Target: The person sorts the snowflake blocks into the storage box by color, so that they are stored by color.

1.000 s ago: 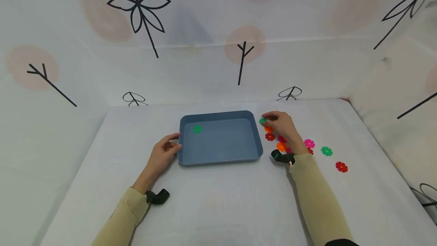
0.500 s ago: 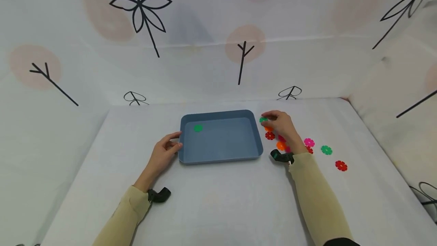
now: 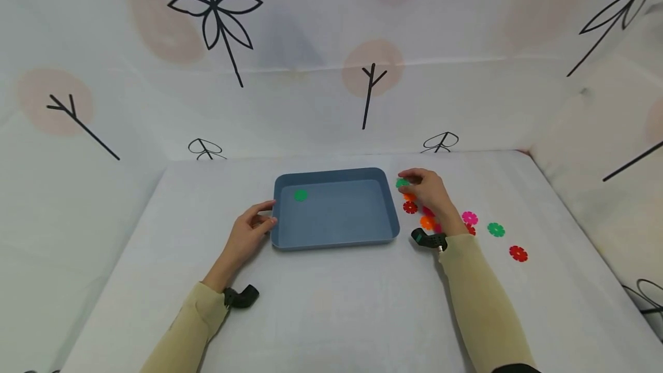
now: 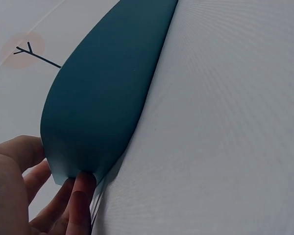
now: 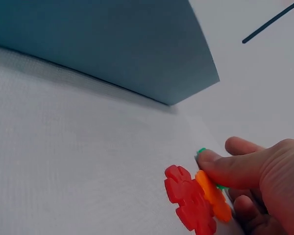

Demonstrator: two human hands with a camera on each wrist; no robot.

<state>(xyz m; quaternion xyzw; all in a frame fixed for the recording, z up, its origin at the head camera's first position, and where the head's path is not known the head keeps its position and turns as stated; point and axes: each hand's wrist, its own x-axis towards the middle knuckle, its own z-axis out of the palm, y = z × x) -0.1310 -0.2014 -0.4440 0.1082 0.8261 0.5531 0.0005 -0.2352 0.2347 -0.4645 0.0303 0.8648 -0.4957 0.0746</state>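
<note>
A shallow blue-grey tray (image 3: 336,240) lies on the white table, with one green flower-shaped disc (image 3: 300,195) in its upper left part. My left hand (image 3: 248,229) rests against the tray's left end; in the left wrist view its fingers touch the outer wall. Just beyond the tray's right rim, my right hand (image 3: 429,191) pinches another green flower-shaped disc (image 3: 402,183) between thumb and fingers. In the right wrist view the thumb covers most of that disc. An orange disc (image 5: 213,197) and a red disc (image 5: 188,199) lie right beside the thumb.
More notched discs are spread to the right of the tray: an orange one (image 3: 427,222), a pink one (image 3: 469,218), a green one (image 3: 495,229) and a red one (image 3: 518,253). The right forearm partly covers some. Patterned white cloth walls (image 3: 290,102) enclose the table.
The green disc at my right fingertips has shifted slightly to the right. My left hand and the tray stay in place.
</note>
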